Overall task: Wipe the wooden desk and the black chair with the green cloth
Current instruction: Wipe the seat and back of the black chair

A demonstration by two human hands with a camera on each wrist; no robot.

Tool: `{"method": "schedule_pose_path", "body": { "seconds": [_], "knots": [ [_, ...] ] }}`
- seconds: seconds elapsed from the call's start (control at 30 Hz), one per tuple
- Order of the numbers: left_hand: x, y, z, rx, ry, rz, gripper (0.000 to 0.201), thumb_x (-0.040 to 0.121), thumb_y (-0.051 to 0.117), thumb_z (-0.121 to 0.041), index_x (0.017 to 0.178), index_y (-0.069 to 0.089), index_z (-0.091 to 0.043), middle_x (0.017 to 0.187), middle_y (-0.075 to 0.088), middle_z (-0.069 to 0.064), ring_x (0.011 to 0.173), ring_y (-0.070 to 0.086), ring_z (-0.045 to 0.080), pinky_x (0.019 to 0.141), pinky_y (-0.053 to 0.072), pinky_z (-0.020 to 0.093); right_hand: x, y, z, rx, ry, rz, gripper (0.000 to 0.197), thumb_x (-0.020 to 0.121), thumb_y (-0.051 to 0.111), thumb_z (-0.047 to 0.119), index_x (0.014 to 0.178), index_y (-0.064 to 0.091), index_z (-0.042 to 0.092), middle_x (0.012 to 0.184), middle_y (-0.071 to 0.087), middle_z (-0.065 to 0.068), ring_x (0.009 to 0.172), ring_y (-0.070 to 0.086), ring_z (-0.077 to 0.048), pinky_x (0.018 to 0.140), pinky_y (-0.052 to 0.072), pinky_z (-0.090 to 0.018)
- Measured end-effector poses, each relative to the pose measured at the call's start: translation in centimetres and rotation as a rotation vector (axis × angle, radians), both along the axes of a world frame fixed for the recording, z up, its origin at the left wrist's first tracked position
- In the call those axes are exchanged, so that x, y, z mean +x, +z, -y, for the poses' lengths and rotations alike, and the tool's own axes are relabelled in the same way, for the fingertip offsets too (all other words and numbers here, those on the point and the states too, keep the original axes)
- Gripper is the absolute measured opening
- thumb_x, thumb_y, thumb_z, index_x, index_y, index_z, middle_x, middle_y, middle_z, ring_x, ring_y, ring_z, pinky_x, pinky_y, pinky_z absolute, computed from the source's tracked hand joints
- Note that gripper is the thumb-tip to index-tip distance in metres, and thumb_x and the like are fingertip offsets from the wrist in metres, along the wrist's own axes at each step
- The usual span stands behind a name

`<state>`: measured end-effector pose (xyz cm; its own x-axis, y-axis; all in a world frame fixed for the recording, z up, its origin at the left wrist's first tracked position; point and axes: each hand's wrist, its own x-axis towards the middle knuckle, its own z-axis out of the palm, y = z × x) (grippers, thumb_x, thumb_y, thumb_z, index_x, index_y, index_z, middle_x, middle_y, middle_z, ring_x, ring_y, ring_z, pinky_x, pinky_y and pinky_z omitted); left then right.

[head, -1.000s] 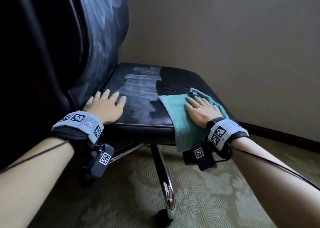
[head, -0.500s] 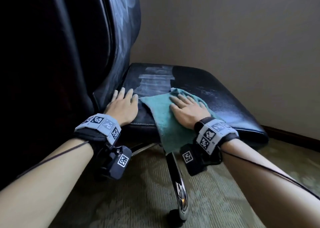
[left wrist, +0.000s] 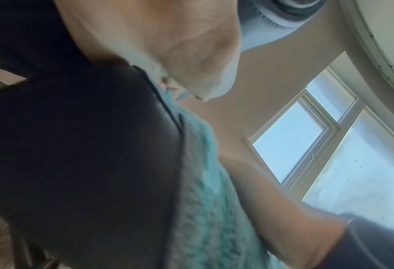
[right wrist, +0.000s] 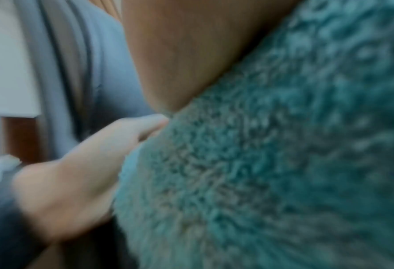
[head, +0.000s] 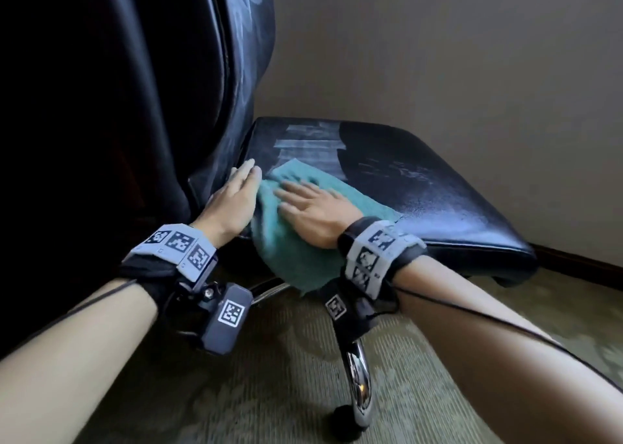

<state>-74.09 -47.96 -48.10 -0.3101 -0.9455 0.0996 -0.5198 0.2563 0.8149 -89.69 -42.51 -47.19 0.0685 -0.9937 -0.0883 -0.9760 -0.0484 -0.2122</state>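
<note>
The black leather chair fills the head view, its seat streaked with pale wipe marks and its tall backrest at the left. The green cloth lies on the seat's near left part and hangs over the front edge. My right hand presses flat on the cloth with straight fingers. My left hand rests flat on the seat right beside the cloth, close to the backrest. In the left wrist view the cloth drapes over the dark seat edge. The right wrist view is blurred, filled by cloth.
A chrome chair leg with a castor stands on the patterned carpet below my right wrist. A beige wall with a dark skirting board runs close behind the seat. A window shows in the left wrist view.
My right hand has slid the cloth leftward across the seat, from its right side to right beside my left hand. The left hand has stayed on the seat by the backrest.
</note>
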Motion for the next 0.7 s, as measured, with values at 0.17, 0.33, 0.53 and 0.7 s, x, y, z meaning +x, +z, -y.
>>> {"method": "schedule_pose_path", "body": {
  "seconds": [0.17, 0.33, 0.53, 0.7],
  "knots": [
    [-0.3, 0.1, 0.3, 0.051, -0.05, -0.031, 0.054, 0.103, 0.021, -0.048, 0.152, 0.024, -0.026, 0.159, 0.015, -0.014, 0.147, 0.004, 0.003, 0.116, 0.001, 0.024, -4.3, 0.6, 0.0, 0.048, -0.278, -0.028, 0.051, 0.101, 0.013, 0.047, 0.152, 0.008, 0.046, 0.162, -0.003, 0.016, 0.15, -0.005, -0.011, 0.12, -0.005, -0.048],
    [-0.7, 0.1, 0.7, 0.079, -0.036, -0.107, 0.067, 0.097, 0.019, -0.062, 0.15, 0.032, -0.023, 0.157, 0.028, -0.003, 0.145, 0.022, 0.015, 0.12, 0.014, 0.039, 5.3, 0.2, 1.0, 0.006, 0.003, -0.089, 0.06, 0.1, 0.022, 0.041, 0.156, 0.002, 0.032, 0.163, -0.004, 0.012, 0.15, -0.006, -0.02, 0.116, -0.005, -0.06],
    [0.7, -0.2, 1.9, 0.064, 0.012, -0.201, 0.06, 0.102, 0.018, -0.052, 0.153, 0.02, -0.022, 0.159, 0.02, -0.007, 0.146, 0.016, 0.009, 0.119, 0.009, 0.027, 1.2, -0.1, 2.0, -0.008, -0.079, -0.008, 0.052, 0.1, 0.014, 0.052, 0.152, 0.011, 0.046, 0.162, 0.001, 0.019, 0.149, -0.003, -0.008, 0.12, -0.005, -0.048],
    [0.7, 0.2, 2.2, 0.069, -0.009, -0.075, 0.06, 0.102, 0.018, -0.052, 0.153, 0.019, -0.023, 0.16, 0.015, -0.008, 0.147, 0.01, 0.008, 0.119, 0.006, 0.028, -2.0, 0.0, 1.5, 0.013, -0.376, 0.002, 0.056, 0.098, 0.013, 0.045, 0.153, 0.01, 0.043, 0.163, -0.001, 0.012, 0.15, -0.005, -0.013, 0.119, -0.008, -0.05]
  ]
}}
